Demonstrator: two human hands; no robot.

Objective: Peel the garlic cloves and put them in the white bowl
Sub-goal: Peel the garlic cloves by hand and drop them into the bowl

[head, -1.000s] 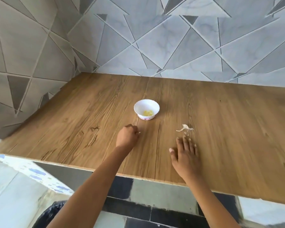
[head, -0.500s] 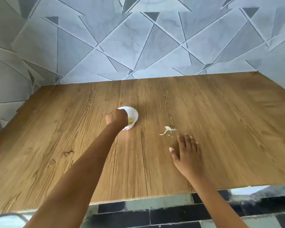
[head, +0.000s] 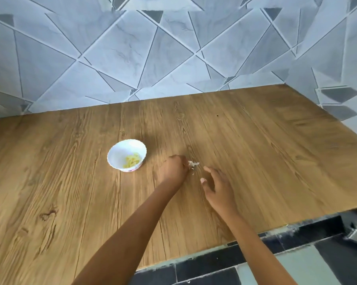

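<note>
Logging from the remote station, I list what the head view holds. Item one: wooden table, grain running from 6 to 12 o'clock. Item two: white bowl, scalloped rim, upright, at 9 o'clock of the table's middle. Item three: peeled garlic cloves, pale yellow, heaped against the bowl's 4 o'clock wall. Item four: garlic skin scrap, papery white, lying on the wood at 3 o'clock of the bowl and apart from it. Item five: left hand, back upward, fingers curled together, their tips touching the scrap's 9 o'clock end; blur keeps me from telling whether they pinch it or merely touch. Item six: right hand, at 4 o'clock of the scrap, close by but not touching, fingers spread and relaxed, holding nothing. Item seven: grey tiled wall with triangle pattern, closing the table at 12 o'clock. Item eight: dark and pale floor tiles, below the table edge at 5 o'clock.
</note>
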